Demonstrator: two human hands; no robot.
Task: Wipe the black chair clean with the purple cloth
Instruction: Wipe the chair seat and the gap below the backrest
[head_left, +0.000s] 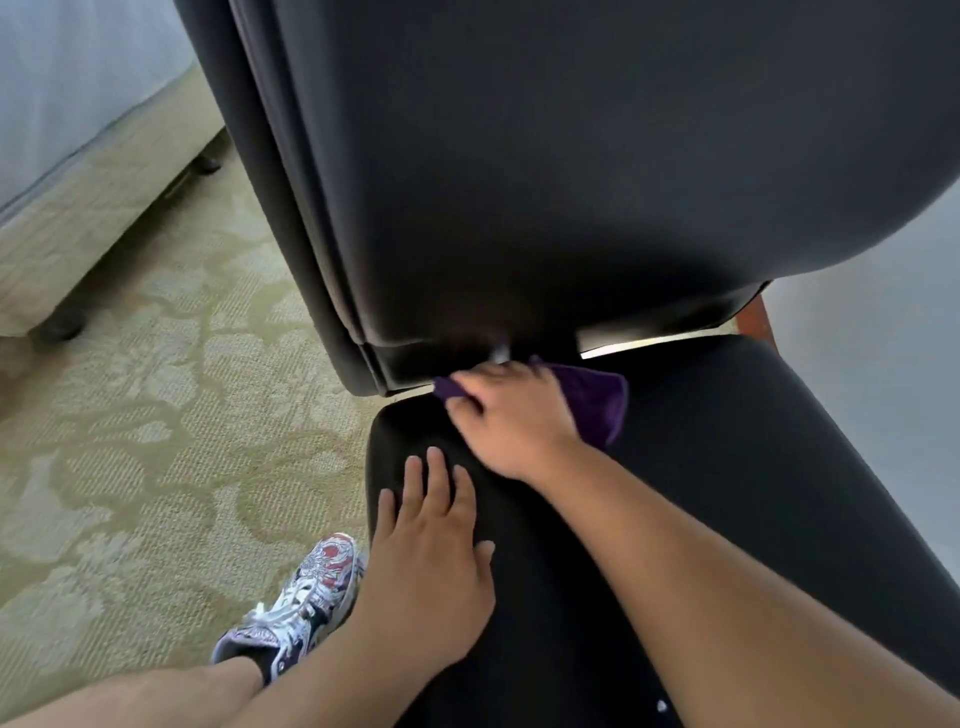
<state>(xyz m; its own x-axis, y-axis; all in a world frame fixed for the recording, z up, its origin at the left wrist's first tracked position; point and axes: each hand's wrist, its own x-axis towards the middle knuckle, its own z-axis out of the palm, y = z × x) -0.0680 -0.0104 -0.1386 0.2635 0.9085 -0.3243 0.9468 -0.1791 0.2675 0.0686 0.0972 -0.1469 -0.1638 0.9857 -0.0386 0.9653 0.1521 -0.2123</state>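
The black chair fills most of the view, its tall backrest (571, 182) rising above the padded seat (753, 467). My right hand (511, 418) presses the purple cloth (597, 400) onto the back of the seat, just below the gap under the backrest. Part of the cloth is hidden under that hand. My left hand (434, 556) lies flat on the seat's left front edge, fingers spread, holding nothing.
Patterned beige carpet (156, 441) covers the floor to the left. A bed (78, 156) with a pale skirt and dark feet stands at the upper left. My sneaker (306, 597) rests on the carpet beside the seat. A wooden chair leg (756, 317) shows at right.
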